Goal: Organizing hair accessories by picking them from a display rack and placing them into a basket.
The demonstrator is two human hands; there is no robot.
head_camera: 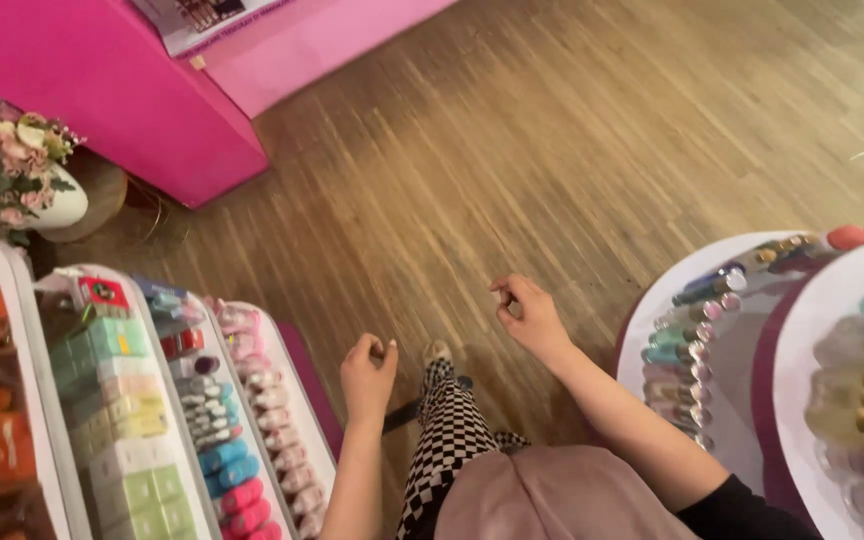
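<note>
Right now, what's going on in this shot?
A person stands on a wood floor between shop displays. Both hands are loosely curled in the air and hold nothing: the left hand is near a tiered shelf of small colourful bottles, the right hand near a round white table with rows of bottles. A vase of flowers sits beside a pink counter.
</note>
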